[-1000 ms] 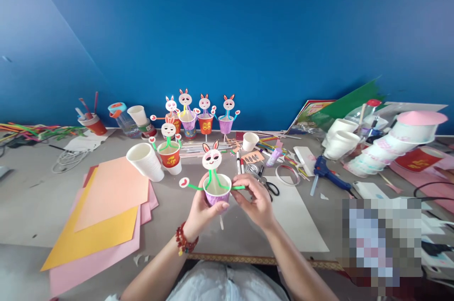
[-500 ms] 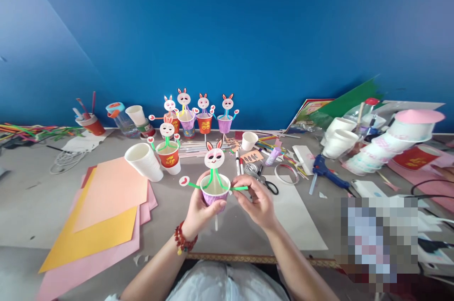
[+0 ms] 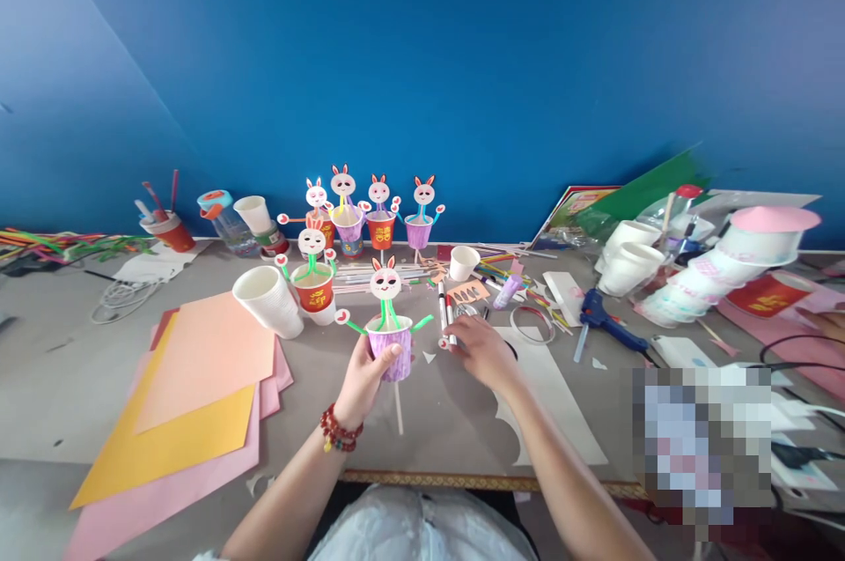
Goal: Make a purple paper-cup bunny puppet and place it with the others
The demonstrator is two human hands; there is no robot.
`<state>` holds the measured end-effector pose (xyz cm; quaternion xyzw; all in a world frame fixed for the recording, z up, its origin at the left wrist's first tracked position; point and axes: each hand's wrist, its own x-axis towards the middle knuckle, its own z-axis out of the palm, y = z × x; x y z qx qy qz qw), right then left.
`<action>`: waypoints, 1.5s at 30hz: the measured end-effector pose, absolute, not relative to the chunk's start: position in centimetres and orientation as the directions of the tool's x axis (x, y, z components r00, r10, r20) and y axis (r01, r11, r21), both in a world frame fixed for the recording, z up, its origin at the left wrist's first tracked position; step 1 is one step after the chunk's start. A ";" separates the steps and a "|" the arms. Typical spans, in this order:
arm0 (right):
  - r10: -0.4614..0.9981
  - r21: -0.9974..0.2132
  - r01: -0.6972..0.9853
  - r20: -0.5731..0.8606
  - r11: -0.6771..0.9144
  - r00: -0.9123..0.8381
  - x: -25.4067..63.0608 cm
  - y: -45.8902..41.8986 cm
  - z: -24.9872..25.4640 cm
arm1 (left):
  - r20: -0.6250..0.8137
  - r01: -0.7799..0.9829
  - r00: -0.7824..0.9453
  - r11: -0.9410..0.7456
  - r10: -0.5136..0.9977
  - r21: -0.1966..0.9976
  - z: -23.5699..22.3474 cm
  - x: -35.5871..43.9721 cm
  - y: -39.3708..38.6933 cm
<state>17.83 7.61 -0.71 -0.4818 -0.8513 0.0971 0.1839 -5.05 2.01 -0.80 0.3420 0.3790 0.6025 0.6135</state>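
Observation:
A rabbit puppet made from a purple-coloured paper cup point(image 3: 389, 356) is gripped upright in my left hand point(image 3: 364, 380). Its round paper rabbit face point(image 3: 385, 284) stands on green pipe cleaners above the rim, and a white stick point(image 3: 398, 409) points down below the cup. The left green arm ends in a round paper paw point(image 3: 342, 316) with a red mark; the right green arm point(image 3: 423, 323) has a bare tip. To the right, my right hand point(image 3: 481, 352) reaches down with its fingers closed at a small loose paper paw point(image 3: 444, 343), beside the markers point(image 3: 446, 306). Scissors are mostly hidden under that hand.
Several finished rabbit puppets point(image 3: 375, 226) stand at the back. Stacked white cups point(image 3: 268, 301) and coloured paper sheets point(image 3: 204, 358) are on the left. A roll of tape point(image 3: 533, 324), a blue glue gun point(image 3: 611, 325) and a cup tower point(image 3: 726, 266) are on the right.
My right hand has let go of the puppet's right green arm and moved right and down to the table by the markers. The puppet has shifted slightly left in my left hand.

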 end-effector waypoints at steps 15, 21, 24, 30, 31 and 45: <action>0.865 -0.164 0.850 0.149 0.500 -0.479 16.2 7.3 -1.7 | -0.115 -0.531 0.022 0.109 0.993 0.841 -1.7 -4.7 2.1; 0.874 -0.121 0.868 0.129 0.482 -0.468 16.4 7.4 -1.7 | -0.125 -0.525 0.017 0.115 0.992 0.843 -1.8 -4.7 2.0; 0.876 -0.160 0.863 0.148 0.479 -0.459 16.4 7.5 -1.9 | -0.126 -0.530 0.021 0.118 0.992 0.840 -1.8 -4.6 2.0; 0.874 -0.372 0.792 0.202 0.485 -0.441 16.2 7.3 -1.6 | -0.139 -0.535 0.016 0.126 0.990 0.835 -1.8 -4.6 2.0; 0.873 -0.432 0.760 0.206 0.486 -0.442 16.1 7.1 -1.3 | -0.137 -0.540 0.019 0.126 0.990 0.832 -1.9 -4.7 2.0; 0.675 -0.519 0.454 0.666 0.724 -0.317 13.9 3.3 0.0 | 0.102 -0.622 0.185 0.037 0.977 0.782 -1.4 -5.6 1.7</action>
